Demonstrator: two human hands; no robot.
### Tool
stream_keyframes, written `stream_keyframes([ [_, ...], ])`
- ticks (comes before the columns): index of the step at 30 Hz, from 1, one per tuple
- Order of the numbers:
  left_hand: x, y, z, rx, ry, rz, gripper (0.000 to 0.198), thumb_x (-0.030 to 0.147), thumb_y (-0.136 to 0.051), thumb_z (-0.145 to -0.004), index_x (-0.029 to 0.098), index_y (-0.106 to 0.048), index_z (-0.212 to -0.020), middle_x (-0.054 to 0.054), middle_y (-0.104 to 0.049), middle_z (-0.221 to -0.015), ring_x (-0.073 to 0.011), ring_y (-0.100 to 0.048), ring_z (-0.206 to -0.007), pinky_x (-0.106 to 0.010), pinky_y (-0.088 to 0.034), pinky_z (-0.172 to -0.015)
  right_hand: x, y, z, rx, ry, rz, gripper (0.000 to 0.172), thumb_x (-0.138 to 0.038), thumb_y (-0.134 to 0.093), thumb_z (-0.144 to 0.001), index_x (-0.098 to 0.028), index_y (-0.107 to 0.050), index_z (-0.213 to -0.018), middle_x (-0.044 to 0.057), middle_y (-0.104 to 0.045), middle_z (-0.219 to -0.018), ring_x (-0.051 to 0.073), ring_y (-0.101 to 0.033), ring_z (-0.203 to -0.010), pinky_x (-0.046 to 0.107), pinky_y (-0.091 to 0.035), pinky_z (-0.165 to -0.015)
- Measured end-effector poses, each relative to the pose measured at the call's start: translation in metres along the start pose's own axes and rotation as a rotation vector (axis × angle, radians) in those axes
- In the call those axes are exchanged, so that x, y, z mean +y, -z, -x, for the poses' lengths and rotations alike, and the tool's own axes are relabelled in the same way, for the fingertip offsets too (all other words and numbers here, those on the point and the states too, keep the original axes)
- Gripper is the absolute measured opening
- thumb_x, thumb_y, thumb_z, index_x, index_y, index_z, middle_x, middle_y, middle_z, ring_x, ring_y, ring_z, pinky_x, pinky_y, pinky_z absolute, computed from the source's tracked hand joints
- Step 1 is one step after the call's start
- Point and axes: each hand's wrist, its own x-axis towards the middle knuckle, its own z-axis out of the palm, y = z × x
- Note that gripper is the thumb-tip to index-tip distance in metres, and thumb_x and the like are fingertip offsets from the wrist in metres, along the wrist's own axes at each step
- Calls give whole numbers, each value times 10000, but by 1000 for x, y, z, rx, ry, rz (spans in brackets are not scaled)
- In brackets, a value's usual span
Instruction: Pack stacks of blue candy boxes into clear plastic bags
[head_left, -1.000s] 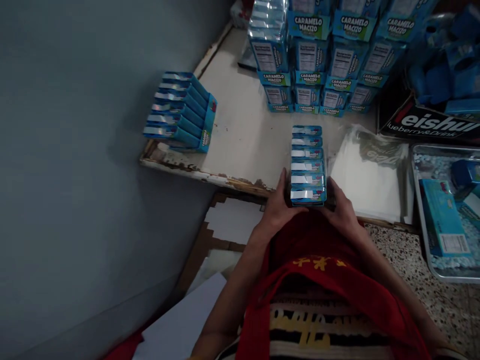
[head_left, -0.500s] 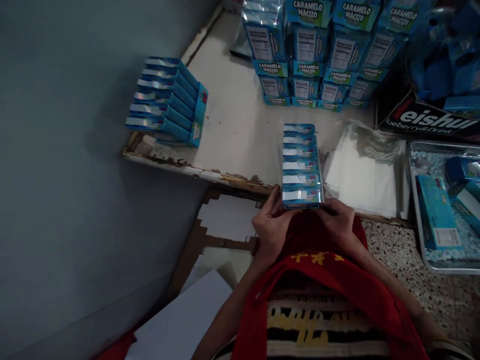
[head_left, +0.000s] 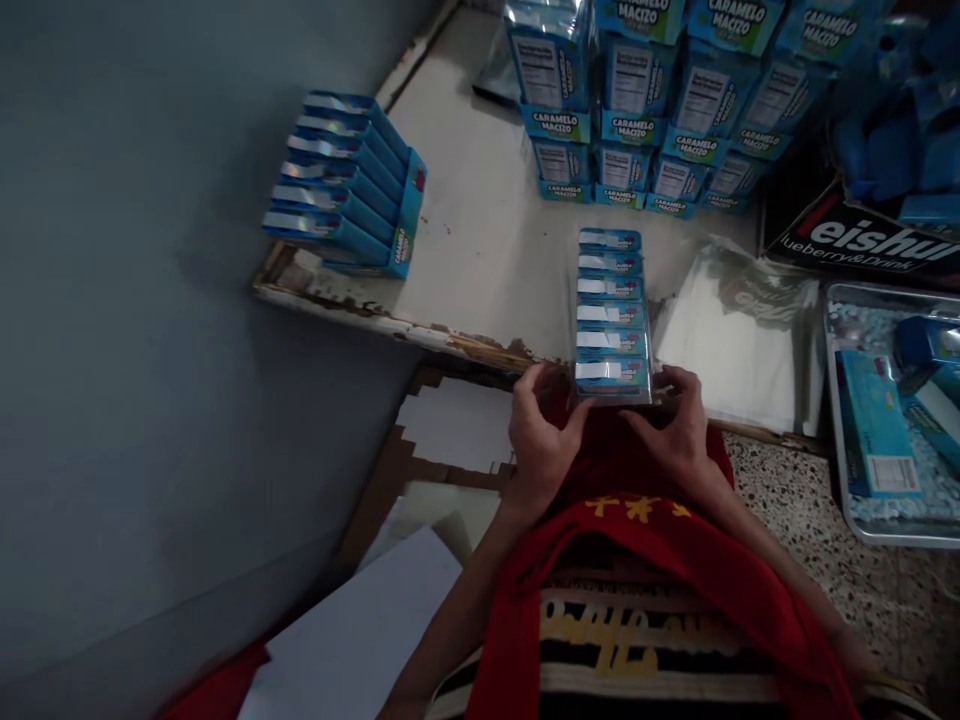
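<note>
A row of several small blue candy boxes [head_left: 609, 315] lies in a clear plastic sleeve [head_left: 649, 345] near the table's front edge. My left hand [head_left: 544, 440] is at its near left corner, thumb tip by the plastic and fingers apart from the thumb. On the other side, my right hand [head_left: 679, 425] has its thumb stretched toward the sleeve's near end and its fingers beside the right corner. Both hands look open; parts of the fingers are hidden, so I cannot tell how firmly they touch the plastic.
Another set of blue boxes in a display tray [head_left: 360, 190] stands at the left table corner. Wrapped packs [head_left: 630, 110] are stacked at the back. To the right are clear bags [head_left: 739, 350], a black carton [head_left: 862, 235] and a metal tray [head_left: 840, 420] with candies and boxes.
My thumbs have moved away from the near end of the pack, and the hands have opened around its corners. The view has shifted slightly.
</note>
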Motion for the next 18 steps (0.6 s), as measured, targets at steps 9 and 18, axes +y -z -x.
stream_keyframes([
  [9,-8,-6,0,-97,145,12,193,184,-693,-842,186,-670,-1034,-48,-752,-972,-197,-731,-901,-325,-592,-852,16,6,7,44,-226,-176,208,-238,-620,-926,-235,-590,-1132,12,-710,-908,167,-697,-775,295,-592,-700],
  [18,-6,9,16,-110,268,-41,421,432,-829,-806,185,-650,-1096,-68,-761,-998,-217,-737,-900,-328,-579,-845,-2,19,-1,-44,117,147,724,-364,-794,-867,-216,-457,-1490,193,-545,-1431,372,-541,-1336,626,-508,-1107],
])
